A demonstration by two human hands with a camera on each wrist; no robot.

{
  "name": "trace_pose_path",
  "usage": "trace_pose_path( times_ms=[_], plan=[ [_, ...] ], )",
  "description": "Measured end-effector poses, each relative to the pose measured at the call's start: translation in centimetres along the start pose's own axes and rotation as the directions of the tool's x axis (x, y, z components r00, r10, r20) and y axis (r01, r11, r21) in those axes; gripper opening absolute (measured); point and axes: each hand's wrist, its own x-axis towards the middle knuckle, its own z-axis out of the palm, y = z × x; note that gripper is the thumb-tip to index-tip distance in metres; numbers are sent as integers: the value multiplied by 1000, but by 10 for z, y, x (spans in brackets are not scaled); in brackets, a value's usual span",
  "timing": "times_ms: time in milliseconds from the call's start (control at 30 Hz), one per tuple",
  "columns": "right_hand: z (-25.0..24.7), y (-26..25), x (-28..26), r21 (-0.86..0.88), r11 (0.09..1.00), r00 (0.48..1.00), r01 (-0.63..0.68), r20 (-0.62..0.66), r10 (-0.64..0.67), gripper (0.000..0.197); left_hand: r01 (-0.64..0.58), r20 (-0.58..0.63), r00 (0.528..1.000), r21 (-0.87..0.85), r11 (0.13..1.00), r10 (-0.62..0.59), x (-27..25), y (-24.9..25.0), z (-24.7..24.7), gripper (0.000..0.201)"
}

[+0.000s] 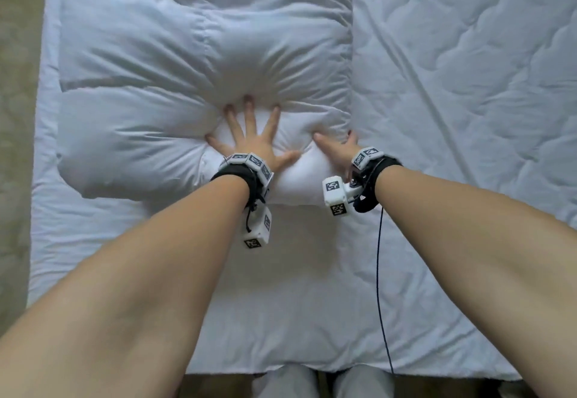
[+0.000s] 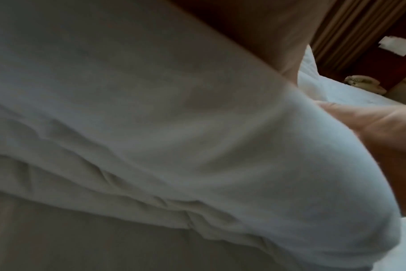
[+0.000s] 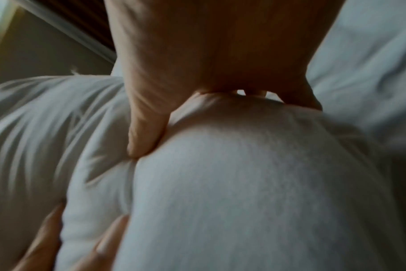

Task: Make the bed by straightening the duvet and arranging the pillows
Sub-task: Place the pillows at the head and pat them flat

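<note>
Head view: one white pillow (image 1: 199, 85) lies on the bed (image 1: 452, 85), on its left part. Left hand (image 1: 253, 144) presses flat into the pillow's near edge, fingers spread straight; right hand (image 1: 340, 148) is just beside it at the pillow's near right corner. Left wrist view adds a telephone (image 2: 364, 84) beyond the bedding. Right wrist view, blurred: thumb (image 3: 146, 132) dug in, fingers seemingly curled round the corner.
</note>
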Motion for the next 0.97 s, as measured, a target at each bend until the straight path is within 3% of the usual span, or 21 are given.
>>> trace_pose_path(
  times_ms=[100, 300, 534, 668, 868, 968],
  plan=[
    [15, 14, 26, 47, 998, 999, -30, -25, 32, 153, -14, -38, 999, 26, 1000, 15, 15, -3, 21, 100],
    [16, 32, 51, 140, 990, 998, -37, -50, 44, 143, -4, -74, 997, 51, 999, 7, 33, 7, 53, 102],
    [13, 66, 96, 160, 984, 993, -79, 98, 64, 130, -4, -85, 996, 73, 997, 11, 25, 5, 53, 102],
    [2, 52, 57, 81, 996, 989, -35, 148, 23, 120, 20, -77, 997, 101, 995, -12, 6, 10, 45, 100],
    [-30, 36, -7, -74, 992, 992, 98, 88, -92, 70, 89, 30, 995, 123, 988, -93, -29, 36, 23, 98],
    [-47, 41, -20, -44, 992, 990, 122, 71, -119, 59, 113, 55, 991, 147, 983, -122, -47, 51, 6, 96]
  ],
)
